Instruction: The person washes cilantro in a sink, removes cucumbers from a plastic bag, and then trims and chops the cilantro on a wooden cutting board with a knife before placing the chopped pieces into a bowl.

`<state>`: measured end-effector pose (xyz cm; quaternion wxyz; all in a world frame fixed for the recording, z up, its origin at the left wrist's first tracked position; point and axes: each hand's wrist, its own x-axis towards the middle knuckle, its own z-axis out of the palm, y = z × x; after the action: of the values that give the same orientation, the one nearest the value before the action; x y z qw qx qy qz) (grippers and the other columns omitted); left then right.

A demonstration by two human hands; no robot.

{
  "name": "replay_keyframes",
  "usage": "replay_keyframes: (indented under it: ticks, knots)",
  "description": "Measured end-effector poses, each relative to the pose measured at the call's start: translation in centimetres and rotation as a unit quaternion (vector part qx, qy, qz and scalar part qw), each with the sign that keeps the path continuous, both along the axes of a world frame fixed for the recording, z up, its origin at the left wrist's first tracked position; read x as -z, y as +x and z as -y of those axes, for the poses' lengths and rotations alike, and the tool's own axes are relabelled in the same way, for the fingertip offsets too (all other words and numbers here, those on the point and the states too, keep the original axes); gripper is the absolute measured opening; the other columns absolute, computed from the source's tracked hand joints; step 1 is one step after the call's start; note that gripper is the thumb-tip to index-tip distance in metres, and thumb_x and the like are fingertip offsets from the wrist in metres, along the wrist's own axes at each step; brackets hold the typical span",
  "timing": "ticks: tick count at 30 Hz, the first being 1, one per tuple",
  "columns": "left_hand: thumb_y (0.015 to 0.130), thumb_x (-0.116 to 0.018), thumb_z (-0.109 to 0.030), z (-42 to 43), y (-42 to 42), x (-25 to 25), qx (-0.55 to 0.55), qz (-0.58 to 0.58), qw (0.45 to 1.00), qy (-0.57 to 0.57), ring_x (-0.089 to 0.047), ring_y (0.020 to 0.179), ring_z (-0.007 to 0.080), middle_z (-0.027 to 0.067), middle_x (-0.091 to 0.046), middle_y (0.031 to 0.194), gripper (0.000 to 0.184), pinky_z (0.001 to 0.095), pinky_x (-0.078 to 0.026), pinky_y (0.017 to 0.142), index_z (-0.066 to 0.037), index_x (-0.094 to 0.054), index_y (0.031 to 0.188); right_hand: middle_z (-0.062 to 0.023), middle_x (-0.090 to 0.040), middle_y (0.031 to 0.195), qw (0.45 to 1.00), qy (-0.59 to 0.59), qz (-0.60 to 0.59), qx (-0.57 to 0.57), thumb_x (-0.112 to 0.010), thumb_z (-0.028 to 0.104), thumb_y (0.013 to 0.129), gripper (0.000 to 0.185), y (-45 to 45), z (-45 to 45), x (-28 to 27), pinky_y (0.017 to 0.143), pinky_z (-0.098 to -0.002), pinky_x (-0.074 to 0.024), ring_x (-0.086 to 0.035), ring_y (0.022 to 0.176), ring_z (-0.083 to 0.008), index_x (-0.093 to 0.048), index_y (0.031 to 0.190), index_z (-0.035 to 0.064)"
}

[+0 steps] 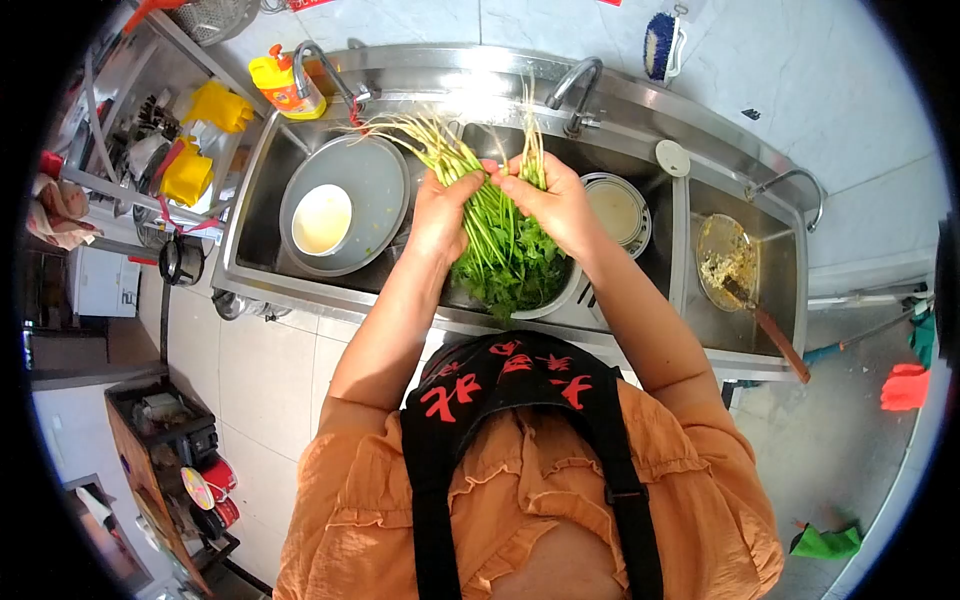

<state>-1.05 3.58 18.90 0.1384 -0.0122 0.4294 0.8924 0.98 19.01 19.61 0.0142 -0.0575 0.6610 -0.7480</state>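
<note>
STEP: apparent root-end sorting | LEFT HAND (442,212): grasping main bunch of leafy greens (505,262) by stems | RIGHT HAND (556,205): pinching smaller cluster | LOCATION: leaves bodyward of grip, roots beyond | NEXT: likely requires firm left hold, precise right fingertips

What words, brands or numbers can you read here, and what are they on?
Black apron: red characters; the large left one looks like "北", the others I can't read surely.
Yellow bottle: label too small to read.
Red tubs: printing too small.
Red wall strip: cut off, unreadable.
</note>
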Motion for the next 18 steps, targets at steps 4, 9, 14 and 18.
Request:
replay_keyframes:
  ticks: [4,9,14,18]
  knots:
    - [0.086,-0.051,0.004,0.9,-0.7,0.3,-0.032,0.019,0.999,0.002,-0.062,0.086,0.0203,0.0132,-0.064,0.097,0.023,0.0332,-0.053,0.075,-0.001,-0.05,0.108,-0.0046,-0.068,0.085,0.999,-0.003,0.006,0.047,-0.058,0.015,0.09,0.013,-0.3,-2.0,-1.2,0.054,-0.0191,-0.0402,-0.049,0.062,-0.0055,-0.053,0.099,0.0065]
    - [0.087,-0.052,0.002,2.5,-1.0,1.2,-0.003,-0.022,1.0,0.004,-0.062,0.088,0.0219,0.0159,-0.062,0.106,0.034,0.0352,-0.055,0.075,-0.003,-0.045,0.121,-0.0051,-0.067,0.084,0.987,-0.034,-0.035,0.152,-0.058,0.016,0.09,0.014,-1.0,-6.7,-2.2,0.059,-0.0216,-0.042,-0.052,0.064,-0.0075,-0.054,0.099,0.0069]
    - [0.088,-0.059,-0.007,0.6,-0.1,0.1,0.101,-0.103,0.989,-0.026,-0.062,0.089,0.0209,0.016,-0.06,0.115,0.052,0.0328,-0.052,0.081,-0.004,-0.038,0.135,-0.0041,-0.064,0.082,0.98,0.172,-0.044,0.092,-0.063,0.02,0.087,0.02,-0.1,-3.6,-3.9,0.063,-0.0236,-0.0448,-0.056,0.069,-0.0083,-0.059,0.1,0.0042]
    - [0.087,-0.057,0.002,-0.8,0.7,-0.5,0.092,-0.119,0.986,-0.068,-0.058,0.097,0.0146,0.0058,-0.061,0.108,0.044,0.0286,-0.045,0.089,-0.002,-0.046,0.129,-0.0055,-0.065,0.083,0.994,0.107,-0.001,0.025,-0.066,0.015,0.085,0.022,-1.0,-0.8,-2.1,0.062,-0.024,-0.0475,-0.06,0.072,-0.0091,-0.061,0.103,0.0024]
